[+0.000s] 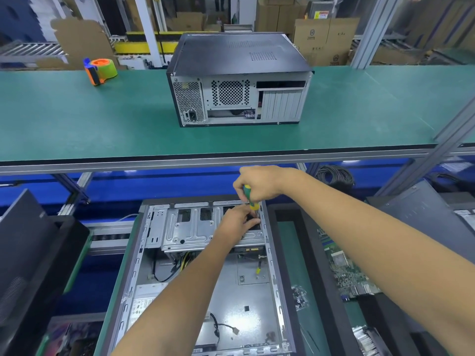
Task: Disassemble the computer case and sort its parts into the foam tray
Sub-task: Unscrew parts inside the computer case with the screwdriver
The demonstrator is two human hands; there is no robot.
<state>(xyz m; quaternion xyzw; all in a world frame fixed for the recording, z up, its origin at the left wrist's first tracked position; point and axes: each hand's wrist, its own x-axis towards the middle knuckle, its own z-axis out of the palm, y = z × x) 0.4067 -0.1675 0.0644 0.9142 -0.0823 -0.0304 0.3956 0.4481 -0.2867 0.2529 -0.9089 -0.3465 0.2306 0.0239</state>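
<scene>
1. The open case (205, 278) is lying on its side on the lower bench, just in front of the person. The foam tray (321, 253) is standing just beside it on the right, and a board (347, 276) and a small bag of screws (299, 299) are already lying in it.
2. The case is judged to be stiff sheet metal, rather heavy, with thin edges that could cut. It is best being held by its folded rim, not by the cables inside.
3. The drive cage (190, 227) at the far end is probably light but rigid; it is best being taken by its flat plate.
4. The right hand (259, 183) is being clenched around a screwdriver (250, 199), which is pointing down at the cage's right end.
5. The left hand (236, 224) is being held at the tip; its fingers are curled, but whether something is being pinched cannot be told.
</scene>
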